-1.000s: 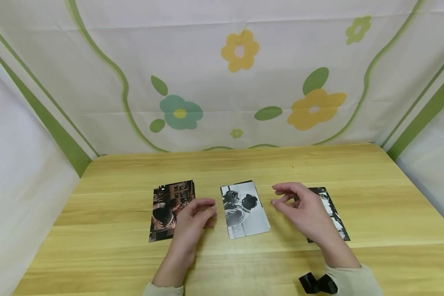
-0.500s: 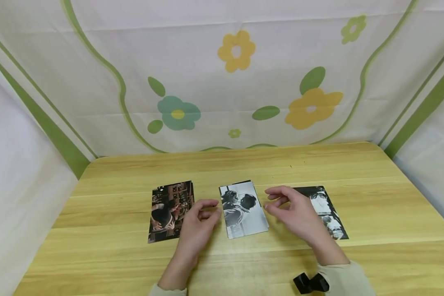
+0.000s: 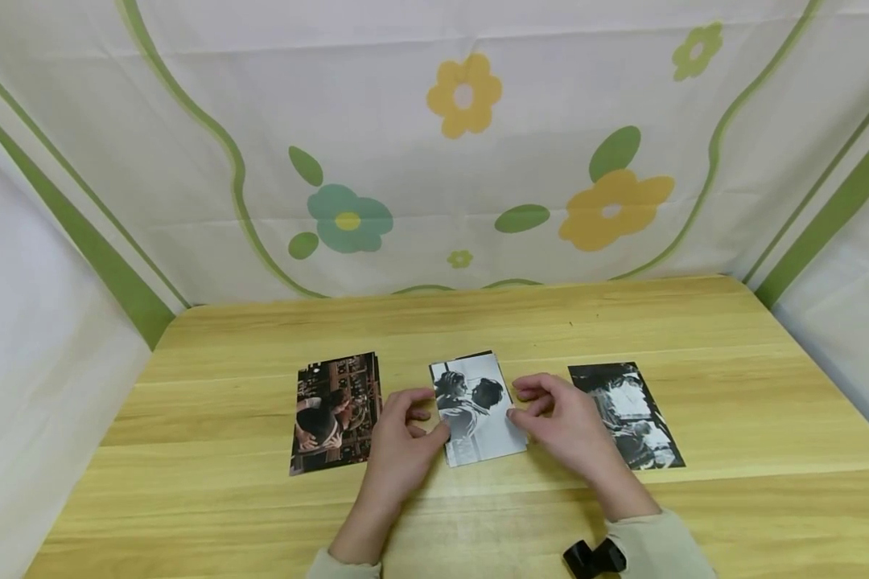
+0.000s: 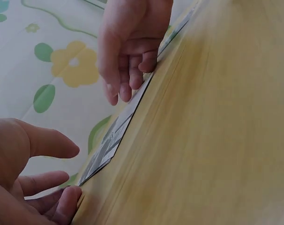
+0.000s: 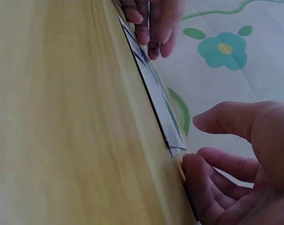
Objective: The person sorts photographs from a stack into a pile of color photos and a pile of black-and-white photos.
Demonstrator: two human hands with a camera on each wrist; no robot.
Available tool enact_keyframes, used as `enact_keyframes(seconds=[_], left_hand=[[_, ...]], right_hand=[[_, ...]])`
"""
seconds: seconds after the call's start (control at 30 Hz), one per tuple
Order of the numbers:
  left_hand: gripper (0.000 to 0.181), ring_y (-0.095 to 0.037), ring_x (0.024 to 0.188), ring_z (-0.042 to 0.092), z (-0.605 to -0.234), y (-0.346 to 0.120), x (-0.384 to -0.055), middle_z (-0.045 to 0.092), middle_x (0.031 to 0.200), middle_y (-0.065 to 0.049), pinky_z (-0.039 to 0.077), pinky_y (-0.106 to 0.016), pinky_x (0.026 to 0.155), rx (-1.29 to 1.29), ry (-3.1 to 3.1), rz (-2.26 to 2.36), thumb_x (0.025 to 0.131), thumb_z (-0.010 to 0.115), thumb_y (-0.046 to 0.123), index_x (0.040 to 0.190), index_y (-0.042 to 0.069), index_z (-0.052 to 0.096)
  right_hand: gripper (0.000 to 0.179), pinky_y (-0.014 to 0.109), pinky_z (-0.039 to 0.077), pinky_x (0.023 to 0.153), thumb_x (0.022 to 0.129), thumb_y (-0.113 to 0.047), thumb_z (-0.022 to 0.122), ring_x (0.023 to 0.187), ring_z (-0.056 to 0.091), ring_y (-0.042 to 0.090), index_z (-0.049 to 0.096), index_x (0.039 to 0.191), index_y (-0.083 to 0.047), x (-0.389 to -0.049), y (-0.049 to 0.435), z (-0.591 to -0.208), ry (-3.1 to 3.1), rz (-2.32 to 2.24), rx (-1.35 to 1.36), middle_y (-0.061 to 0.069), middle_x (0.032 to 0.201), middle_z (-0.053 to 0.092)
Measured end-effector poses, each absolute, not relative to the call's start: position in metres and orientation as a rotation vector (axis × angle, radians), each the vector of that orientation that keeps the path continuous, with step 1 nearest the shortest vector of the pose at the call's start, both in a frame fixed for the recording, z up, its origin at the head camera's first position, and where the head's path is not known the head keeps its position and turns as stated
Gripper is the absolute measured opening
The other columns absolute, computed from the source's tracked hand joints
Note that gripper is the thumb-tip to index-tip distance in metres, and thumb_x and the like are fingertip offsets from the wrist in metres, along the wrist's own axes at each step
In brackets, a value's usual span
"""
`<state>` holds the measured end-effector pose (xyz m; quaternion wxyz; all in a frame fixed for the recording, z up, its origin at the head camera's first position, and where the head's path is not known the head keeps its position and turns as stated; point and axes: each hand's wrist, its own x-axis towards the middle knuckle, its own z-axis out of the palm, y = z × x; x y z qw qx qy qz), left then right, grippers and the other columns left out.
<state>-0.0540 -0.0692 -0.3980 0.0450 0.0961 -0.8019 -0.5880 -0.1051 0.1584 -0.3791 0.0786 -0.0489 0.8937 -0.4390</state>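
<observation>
A small stack of photo cards (image 3: 488, 434) lies at the middle of the table, a black-and-white picture of two people on top. Its edges are slightly uneven, and a dark corner sticks out at the back. My left hand (image 3: 400, 446) is at the stack's left edge, its thumb overlapping the picture in the head view. On the opposite side, my right hand (image 3: 565, 422) has its fingertips right at the right edge. Both wrist views show thumb and fingers apart, loosely bent, with the stack (image 4: 121, 126) flat between the two hands.
To the left lies another stack, topped by a dark brown colour photo (image 3: 333, 414). A black-and-white photo card (image 3: 640, 422) lies on the right, partly behind my right hand. The wooden table (image 3: 188, 498) ends at a flowered cloth (image 3: 405, 161). A black object (image 3: 592, 557) sits at my right cuff.
Both hands have moved inward, from either side up to the middle stack's edges. More of the right photo card shows now. The stacks stay in place.
</observation>
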Motion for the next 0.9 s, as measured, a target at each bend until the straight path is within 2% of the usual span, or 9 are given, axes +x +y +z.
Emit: enact_keyframes(seconds=[0.33, 0.7, 0.9], left_hand=[[0.048, -0.018, 0.097, 0.053, -0.399, -0.058, -0.054, 0.064, 0.115, -0.011, 0.046, -0.022, 0.079, 0.291, -2.477, -1.646, 0.081, 0.083, 0.004, 0.127, 0.002, 0.072], [0.057, -0.018, 0.087, 0.048, -0.396, -0.056, -0.052, 0.062, 0.107, -0.011, 0.041, -0.027, 0.076, 0.363, -2.481, -1.675, 0.085, 0.082, 0.01, 0.14, 0.008, 0.068], [0.057, -0.018, 0.087, 0.048, -0.397, -0.055, -0.051, 0.06, 0.107, -0.012, 0.041, -0.027, 0.076, 0.352, -2.471, -1.687, 0.085, 0.082, 0.008, 0.14, 0.009, 0.068]], right_hand=[[0.047, 0.028, 0.054, 0.083, 0.084, -0.013, 0.088, 0.089, 0.066, 0.012, 0.074, 0.129, -0.009, -0.102, 0.15, -0.384, 2.761, -1.292, -0.157, 0.006, 0.117, 0.075], [0.048, 0.032, 0.053, 0.084, 0.08, -0.012, 0.09, 0.089, 0.062, 0.013, 0.075, 0.125, -0.01, -0.097, 0.142, -0.385, 2.874, -1.19, -0.167, 0.004, 0.111, 0.072], [0.047, 0.033, 0.052, 0.084, 0.081, -0.015, 0.09, 0.09, 0.061, 0.013, 0.076, 0.125, -0.012, -0.096, 0.141, -0.385, 2.882, -1.155, -0.167, 0.002, 0.11, 0.071]])
